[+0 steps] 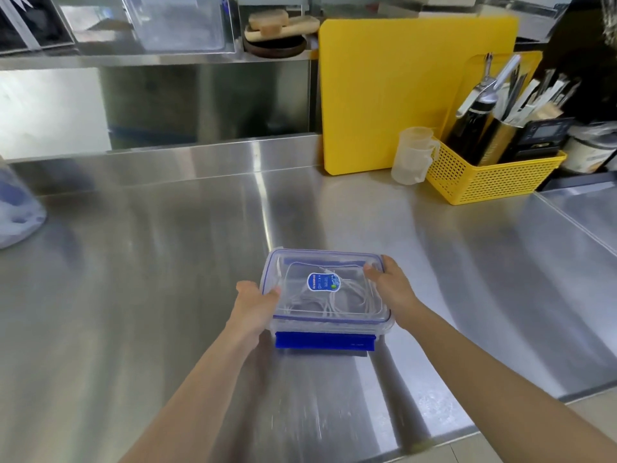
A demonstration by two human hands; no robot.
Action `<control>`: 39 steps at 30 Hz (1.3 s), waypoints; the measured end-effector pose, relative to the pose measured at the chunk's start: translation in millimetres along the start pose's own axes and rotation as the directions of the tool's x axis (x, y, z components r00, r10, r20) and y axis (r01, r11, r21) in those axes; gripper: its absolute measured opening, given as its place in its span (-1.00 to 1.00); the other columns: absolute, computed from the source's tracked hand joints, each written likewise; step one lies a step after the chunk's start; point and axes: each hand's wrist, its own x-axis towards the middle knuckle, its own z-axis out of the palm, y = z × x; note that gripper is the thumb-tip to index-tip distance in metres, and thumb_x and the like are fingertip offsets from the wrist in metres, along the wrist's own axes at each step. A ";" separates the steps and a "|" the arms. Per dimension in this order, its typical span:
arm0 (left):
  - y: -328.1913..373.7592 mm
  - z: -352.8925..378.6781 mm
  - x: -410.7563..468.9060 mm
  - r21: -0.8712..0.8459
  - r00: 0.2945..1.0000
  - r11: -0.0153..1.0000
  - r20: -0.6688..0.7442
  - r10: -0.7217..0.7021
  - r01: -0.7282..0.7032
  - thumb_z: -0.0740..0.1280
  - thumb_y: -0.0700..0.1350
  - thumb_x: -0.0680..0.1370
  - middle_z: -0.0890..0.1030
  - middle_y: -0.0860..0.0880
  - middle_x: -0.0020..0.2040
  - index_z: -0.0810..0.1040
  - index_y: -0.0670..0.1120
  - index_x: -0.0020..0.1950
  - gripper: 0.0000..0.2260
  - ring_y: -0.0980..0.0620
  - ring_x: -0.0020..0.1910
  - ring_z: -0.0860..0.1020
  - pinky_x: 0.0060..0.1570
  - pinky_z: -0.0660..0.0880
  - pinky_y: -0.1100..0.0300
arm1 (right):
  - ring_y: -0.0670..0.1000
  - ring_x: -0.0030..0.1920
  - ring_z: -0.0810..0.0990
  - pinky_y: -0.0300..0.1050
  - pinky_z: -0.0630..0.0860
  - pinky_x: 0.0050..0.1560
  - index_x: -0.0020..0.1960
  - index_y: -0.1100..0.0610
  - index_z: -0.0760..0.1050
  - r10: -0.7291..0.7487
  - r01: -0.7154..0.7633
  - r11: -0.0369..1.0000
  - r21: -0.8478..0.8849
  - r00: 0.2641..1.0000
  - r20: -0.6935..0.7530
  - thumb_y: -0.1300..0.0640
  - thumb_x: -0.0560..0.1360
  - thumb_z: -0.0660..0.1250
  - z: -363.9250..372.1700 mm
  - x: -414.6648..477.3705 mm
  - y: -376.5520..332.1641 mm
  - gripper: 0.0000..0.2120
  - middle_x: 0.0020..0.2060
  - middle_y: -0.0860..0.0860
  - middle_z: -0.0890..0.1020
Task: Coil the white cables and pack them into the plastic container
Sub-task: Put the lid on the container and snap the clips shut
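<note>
1. A broad stainless steel surface [167, 262] fills most of the room in front of the person, shiny and streaked with reflections, with a steel backsplash rising behind it.
2. A big yellow cutting board [384, 95] leans upright against the back wall on the far right.
3. Just beside the board stands a yellow perforated basket [494, 182] crowded with utensils and a dark bottle; a clear measuring cup [414, 155] touches its left corner.
4. The plastic container [325, 295] sits on the surface near the front edge, right between the person's two arms. Its clear lid [334, 262], rimmed in blue and marked with a blue oval sticker [323, 282], lies on top, and a blue latch flap [324, 340] hangs down along the near side.
5. The left hand [253, 305] clasps the left edge of the container, thumb over the lid's rim and fingers [275, 290] curled against the side.
6. The right hand [390, 282] clasps the right edge the same way, fingers pressed onto the far right corner of the lid.
7. The white cables [327, 302] lie inside the container, seen through the lid as loose pale loops spread over the bottom.
</note>
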 end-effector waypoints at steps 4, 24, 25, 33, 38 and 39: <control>-2.1 -10.6 1.3 -0.075 0.970 0.994 0.235 -0.060 0.079 0.40 -0.26 0.46 0.63 -0.22 0.04 0.45 -0.27 0.18 -0.68 -0.15 -0.07 0.64 -0.16 0.58 0.03 | 0.05 -0.01 0.54 -0.12 0.51 -0.13 0.23 0.03 0.34 -0.038 0.044 0.996 -0.077 0.996 0.080 0.02 0.54 0.19 -10.0 8.0 -7.5 -0.72 0.08 0.02 0.52; 34.0 -5.7 52.5 -0.124 0.932 0.975 0.337 -0.132 0.183 0.45 0.05 0.41 0.67 -0.17 0.08 0.60 -0.14 0.14 -0.61 -0.14 0.06 0.62 0.18 0.50 -0.04 | 0.24 0.08 0.58 0.20 0.48 0.21 0.14 0.14 0.52 0.182 -0.198 0.980 0.010 0.917 0.354 -0.12 0.46 0.30 -25.0 42.8 -11.1 -0.61 0.08 0.21 0.61; 34.4 -6.0 55.3 -0.154 0.917 0.966 0.375 -0.137 0.207 0.43 -0.01 0.44 0.65 -0.19 0.11 0.59 -0.18 0.17 -0.63 -0.17 0.06 0.61 0.18 0.50 -0.06 | 0.23 0.09 0.58 0.17 0.50 0.19 0.14 0.16 0.51 0.172 -0.211 0.976 0.056 0.900 0.401 -0.06 0.48 0.30 -26.6 44.1 -11.2 -0.64 0.10 0.22 0.60; 41.6 -3.4 58.6 -0.130 0.937 0.991 0.338 0.085 -0.043 0.27 -0.29 0.54 0.59 -0.24 0.08 0.56 -0.12 0.08 -0.83 -0.19 -0.01 0.58 0.13 0.52 -0.13 | 0.19 -0.01 0.60 0.07 0.58 -0.02 0.15 0.20 0.45 0.031 -0.166 0.958 0.233 0.870 0.493 0.28 0.43 0.34 -28.0 59.9 -9.4 -0.70 0.02 0.20 0.60; 43.5 6.5 48.3 0.323 0.923 0.870 0.228 0.309 -0.371 0.23 -0.18 0.57 0.55 -0.11 0.17 0.49 -0.08 0.07 -0.88 -0.10 0.14 0.50 0.19 0.41 0.01 | 0.07 -0.09 0.59 -0.12 0.58 -0.16 0.01 0.11 0.50 -0.040 -0.003 0.996 0.090 0.882 0.470 0.38 0.45 0.29 -26.1 65.4 -21.5 -0.77 -0.03 0.13 0.58; 43.4 9.6 43.0 0.492 0.898 0.755 0.168 0.406 -0.433 0.24 -0.14 0.56 0.53 -0.09 0.20 0.45 -0.09 0.14 -0.84 -0.07 0.15 0.48 0.21 0.36 0.02 | 0.08 -0.04 0.59 -0.09 0.58 -0.10 0.07 0.10 0.48 -0.048 0.016 0.997 0.073 0.885 0.462 0.37 0.45 0.30 -25.9 65.3 -22.1 -0.74 0.00 0.12 0.57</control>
